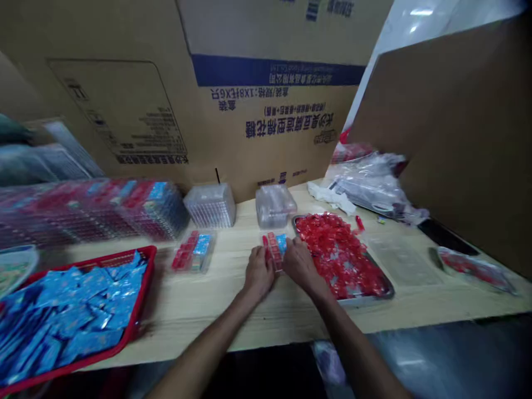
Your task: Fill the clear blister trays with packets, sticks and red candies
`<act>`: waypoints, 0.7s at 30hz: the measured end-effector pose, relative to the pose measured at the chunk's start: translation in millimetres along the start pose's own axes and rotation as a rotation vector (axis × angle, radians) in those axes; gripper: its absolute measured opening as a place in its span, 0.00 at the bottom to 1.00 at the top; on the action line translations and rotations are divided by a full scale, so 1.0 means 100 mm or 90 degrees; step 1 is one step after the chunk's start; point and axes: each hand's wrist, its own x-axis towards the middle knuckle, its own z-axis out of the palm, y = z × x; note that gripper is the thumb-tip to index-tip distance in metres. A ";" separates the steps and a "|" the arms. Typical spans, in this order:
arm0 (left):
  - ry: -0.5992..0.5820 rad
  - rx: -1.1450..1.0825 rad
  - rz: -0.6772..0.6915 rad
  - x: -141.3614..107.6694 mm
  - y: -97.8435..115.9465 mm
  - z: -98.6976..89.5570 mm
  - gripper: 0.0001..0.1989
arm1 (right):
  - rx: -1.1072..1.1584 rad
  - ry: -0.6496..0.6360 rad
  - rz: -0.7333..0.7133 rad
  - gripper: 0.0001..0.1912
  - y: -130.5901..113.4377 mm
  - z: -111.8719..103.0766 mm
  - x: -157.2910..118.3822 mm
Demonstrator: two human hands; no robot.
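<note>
Clear plastic forms the shallow tray (277, 233) on the pale tabletop (233, 302) between both hands, its red-wrapped pieces (273, 245) lined up beside a blue packet (281, 242). The left hand (258, 270) curls at its left edge, the right hand (299, 262) at its right; blur hides whether either grips.

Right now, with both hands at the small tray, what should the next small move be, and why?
Probably seat the red piece by the left hand into the small tray: it appears to lie along the tray's left edge, beside a longer red row.
</note>
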 end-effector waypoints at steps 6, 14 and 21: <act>0.034 0.028 -0.028 -0.23 -0.22 -0.20 0.17 | 0.006 -0.018 -0.038 0.19 -0.06 0.17 -0.20; 0.123 -0.054 -0.096 -0.41 -0.43 -0.66 0.21 | 0.386 0.173 -0.123 0.23 -0.48 0.47 -0.30; 0.093 0.226 -0.228 -0.08 -0.75 -1.91 0.19 | 0.390 -0.013 -0.126 0.28 -1.71 0.33 0.18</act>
